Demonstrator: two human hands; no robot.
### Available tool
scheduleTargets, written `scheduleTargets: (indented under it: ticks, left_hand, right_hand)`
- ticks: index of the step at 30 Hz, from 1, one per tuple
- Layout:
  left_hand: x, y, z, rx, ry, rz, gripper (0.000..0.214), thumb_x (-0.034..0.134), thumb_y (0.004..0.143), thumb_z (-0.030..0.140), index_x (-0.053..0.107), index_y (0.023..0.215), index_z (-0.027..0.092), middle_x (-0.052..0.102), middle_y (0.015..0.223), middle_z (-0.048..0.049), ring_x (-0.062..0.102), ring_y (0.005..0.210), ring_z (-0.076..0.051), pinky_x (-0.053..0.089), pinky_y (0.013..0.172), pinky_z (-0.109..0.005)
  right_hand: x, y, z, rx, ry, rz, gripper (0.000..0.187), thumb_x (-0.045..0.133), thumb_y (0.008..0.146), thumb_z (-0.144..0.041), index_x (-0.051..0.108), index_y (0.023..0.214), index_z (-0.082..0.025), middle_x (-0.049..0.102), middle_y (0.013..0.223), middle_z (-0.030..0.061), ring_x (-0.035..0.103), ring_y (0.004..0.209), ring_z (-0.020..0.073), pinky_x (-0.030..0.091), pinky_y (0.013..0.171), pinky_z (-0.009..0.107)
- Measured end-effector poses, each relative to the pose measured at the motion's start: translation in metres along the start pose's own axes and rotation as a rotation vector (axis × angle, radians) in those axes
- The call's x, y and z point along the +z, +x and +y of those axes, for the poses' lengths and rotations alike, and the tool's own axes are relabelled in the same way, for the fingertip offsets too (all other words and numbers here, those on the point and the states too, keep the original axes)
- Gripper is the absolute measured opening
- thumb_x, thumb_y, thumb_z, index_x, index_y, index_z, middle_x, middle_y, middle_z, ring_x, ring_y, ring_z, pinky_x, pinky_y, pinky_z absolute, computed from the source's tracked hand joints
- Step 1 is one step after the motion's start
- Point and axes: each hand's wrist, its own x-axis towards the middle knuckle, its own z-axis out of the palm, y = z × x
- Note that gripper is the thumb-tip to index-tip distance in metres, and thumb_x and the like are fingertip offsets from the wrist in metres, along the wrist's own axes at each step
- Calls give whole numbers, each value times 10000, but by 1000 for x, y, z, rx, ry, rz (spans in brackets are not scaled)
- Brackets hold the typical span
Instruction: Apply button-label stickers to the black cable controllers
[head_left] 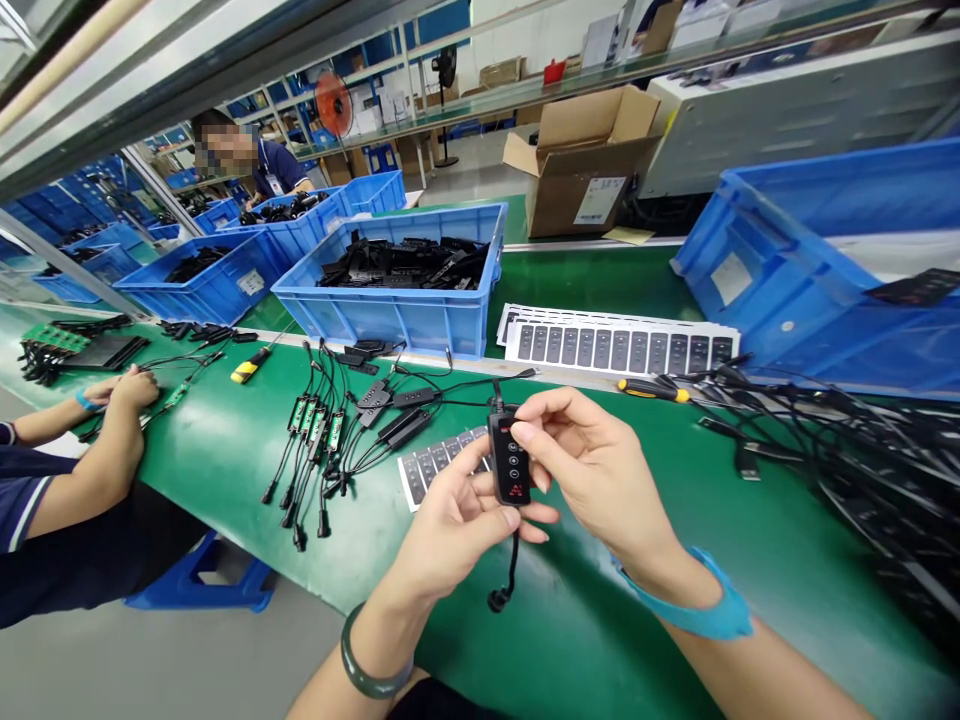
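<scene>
Between both hands is a small black inline controller [510, 475] with printed button symbols and red marks, a cable at its top and a short plugged lead hanging below. My left hand [450, 525] grips its lower part, thumb at the bottom corner. My right hand [607, 470] is closed at its upper end, thumb on the front face near the top. Behind my left hand lies a sheet of grey labels [421, 475], partly hidden. Left of it are several green circuit boards with leads [315, 425] and black controller housings [409, 425].
A blue bin [390, 310] of black parts stands at the back, beside stacked label sheets [622, 347]. Right are a yellow-black screwdriver [652, 390], a cable heap [862, 500] and a large blue bin [825, 300]. At left, a co-worker's hands [127, 390] work near another screwdriver [251, 365].
</scene>
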Motion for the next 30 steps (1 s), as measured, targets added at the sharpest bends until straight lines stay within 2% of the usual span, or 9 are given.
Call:
scheduleTargets:
  ticks: [13,20,30]
  left_hand:
    - [3,-2,-1,27,46,30,538,732,809,189,543,1311,230,682,952,-48,726,819,-206,577,668,-267]
    - [7,-4,0,17,125,60,593,740,799,253,516,1345,196,702,984,-93,722,810,-224,566,649,-276]
    - [10,-4,0,23,130,69,611,735,801,234,489,1359,188,703,1012,-97,724,814,-207,563,647,-248]
  right_hand:
    - [2,-2,-3,-40,-60,36,176,693,821,-358,608,811,-204,572,638,-33,485,401,69,438,359,195]
    - [4,-3,-2,-79,-112,79,171,695,811,-356,627,808,-199,558,653,-27,496,434,75,458,376,198]
    - [3,-4,1,-104,-167,103,107,675,820,-297,638,810,-197,566,700,-7,528,505,89,451,391,189]
